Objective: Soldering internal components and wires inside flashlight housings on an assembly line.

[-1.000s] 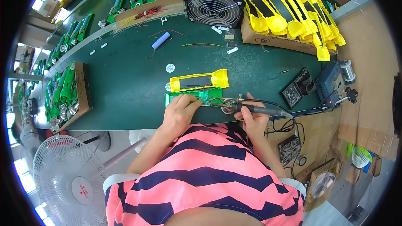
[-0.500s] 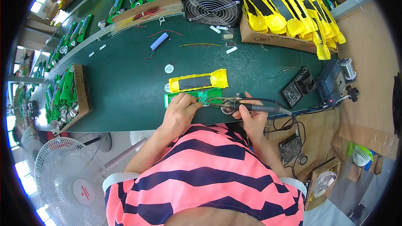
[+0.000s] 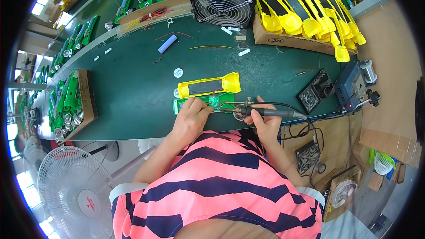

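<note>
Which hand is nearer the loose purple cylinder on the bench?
Left. The left hand is at the green casing, below and slightly right of the purple cylinder; the right hand, holding the soldering iron, is farther right.

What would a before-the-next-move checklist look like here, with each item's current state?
1. Soldering iron gripped: ok, its handle is in the right hand.
2. Left hand at the work: ok, fingertips by the circuit board at the green shell.
3. Iron's tip touching the board: cannot tell, too small.
4. Yellow shell away from the iron's handle: ok, it lies just beyond the green shell.
5. Table free of loose pieces: not ok, a blue cylindrical cell and a yellow wire lie farther back.
</note>
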Action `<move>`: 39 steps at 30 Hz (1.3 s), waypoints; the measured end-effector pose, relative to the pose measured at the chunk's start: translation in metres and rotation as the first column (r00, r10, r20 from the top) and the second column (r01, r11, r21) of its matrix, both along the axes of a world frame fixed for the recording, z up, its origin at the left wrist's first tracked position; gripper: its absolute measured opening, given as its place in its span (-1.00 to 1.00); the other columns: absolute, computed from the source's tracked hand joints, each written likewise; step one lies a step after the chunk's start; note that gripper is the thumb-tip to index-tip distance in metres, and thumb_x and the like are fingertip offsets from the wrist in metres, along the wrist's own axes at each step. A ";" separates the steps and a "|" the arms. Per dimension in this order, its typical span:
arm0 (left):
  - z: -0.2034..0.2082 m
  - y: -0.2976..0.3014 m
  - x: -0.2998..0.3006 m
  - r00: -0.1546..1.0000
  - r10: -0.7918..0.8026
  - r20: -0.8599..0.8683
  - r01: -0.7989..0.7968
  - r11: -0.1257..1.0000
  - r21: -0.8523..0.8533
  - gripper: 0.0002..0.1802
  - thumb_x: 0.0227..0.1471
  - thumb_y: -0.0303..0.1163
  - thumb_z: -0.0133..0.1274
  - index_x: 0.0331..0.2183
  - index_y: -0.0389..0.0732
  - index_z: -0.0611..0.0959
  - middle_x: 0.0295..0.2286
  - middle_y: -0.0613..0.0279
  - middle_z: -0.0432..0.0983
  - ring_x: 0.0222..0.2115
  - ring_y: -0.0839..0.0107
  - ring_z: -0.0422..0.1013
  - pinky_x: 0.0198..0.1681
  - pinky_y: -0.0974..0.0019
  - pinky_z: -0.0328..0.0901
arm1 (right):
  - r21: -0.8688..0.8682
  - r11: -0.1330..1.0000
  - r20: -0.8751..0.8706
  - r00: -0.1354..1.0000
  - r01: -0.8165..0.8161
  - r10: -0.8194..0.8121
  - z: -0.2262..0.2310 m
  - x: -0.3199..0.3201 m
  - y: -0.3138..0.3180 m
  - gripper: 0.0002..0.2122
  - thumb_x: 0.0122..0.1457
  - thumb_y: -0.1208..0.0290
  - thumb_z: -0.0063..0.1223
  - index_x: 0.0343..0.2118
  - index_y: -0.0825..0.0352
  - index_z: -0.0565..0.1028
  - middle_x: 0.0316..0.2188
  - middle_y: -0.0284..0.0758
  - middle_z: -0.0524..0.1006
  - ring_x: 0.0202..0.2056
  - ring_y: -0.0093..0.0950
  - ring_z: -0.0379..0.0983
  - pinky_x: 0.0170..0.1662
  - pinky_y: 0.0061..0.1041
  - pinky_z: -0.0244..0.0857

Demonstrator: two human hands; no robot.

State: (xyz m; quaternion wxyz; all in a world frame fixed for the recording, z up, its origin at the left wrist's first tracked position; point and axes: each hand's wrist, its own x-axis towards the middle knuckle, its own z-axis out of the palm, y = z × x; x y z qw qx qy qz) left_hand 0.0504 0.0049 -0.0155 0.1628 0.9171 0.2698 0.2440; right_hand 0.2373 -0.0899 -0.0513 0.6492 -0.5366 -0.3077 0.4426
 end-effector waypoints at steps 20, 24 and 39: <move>0.000 -0.001 0.000 0.996 -0.021 -0.092 0.023 0.999 0.025 -0.77 -0.37 -0.59 -0.03 -0.47 -0.33 0.52 -0.54 0.17 0.24 -0.46 0.28 0.25 -0.39 0.33 0.21 | 0.074 0.993 -0.126 0.989 0.086 -0.076 0.001 0.009 -0.003 -0.84 0.02 0.58 -0.05 -0.32 0.50 0.33 -0.52 -0.18 0.47 -0.59 -0.54 0.45 -0.56 -0.69 0.34; 0.000 -0.002 0.000 0.986 -0.013 -0.165 0.016 1.000 0.018 -0.76 -0.34 -0.56 -0.07 -0.44 -0.32 0.50 -0.51 0.17 0.23 -0.43 0.28 0.24 -0.36 0.33 0.19 | 0.129 0.980 -0.087 0.986 0.154 -0.144 -0.002 0.007 -0.007 -0.80 0.01 0.61 -0.08 -0.28 0.52 0.32 -0.47 -0.11 0.46 -0.56 -0.52 0.46 -0.56 -0.69 0.36; -0.008 0.052 -0.026 0.883 0.469 -0.029 -0.468 0.883 0.033 -0.80 -0.30 -0.60 -0.05 -0.46 -0.26 0.54 -0.44 0.06 0.32 -0.56 0.18 0.36 -0.47 0.23 0.30 | 0.225 0.915 0.346 0.850 0.335 -0.396 -0.023 0.019 -0.016 -0.88 0.00 0.60 -0.10 -0.35 0.43 0.32 -0.64 -0.35 0.47 -0.59 -0.59 0.40 0.12 -0.17 -0.16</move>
